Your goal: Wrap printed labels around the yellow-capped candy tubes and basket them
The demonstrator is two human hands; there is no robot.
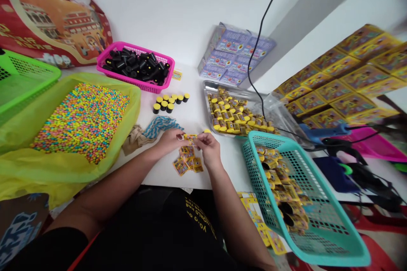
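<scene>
Over the front of the white table, my left hand [172,140] and my right hand [209,147] pinch a small yellow printed label [190,137] between them. Fingers cover both of its ends. Just below lies a loose pile of similar yellow labels [188,161]. A yellow cap [207,131] shows behind my right fingers; whether they touch it I cannot tell. Beyond the hands stand several small black canisters with yellow caps [170,107]. A blue-and-white striped cloth [162,126] lies beside my left hand.
Left stand a yellow-lined tub of colourful candies [85,114] and a green basket [32,67]. A pink basket [135,80] holds black canisters. Labelled canisters fill a metal tray [208,112] and part of a teal basket [330,241] at right. A black cable [261,21] hangs over the tray.
</scene>
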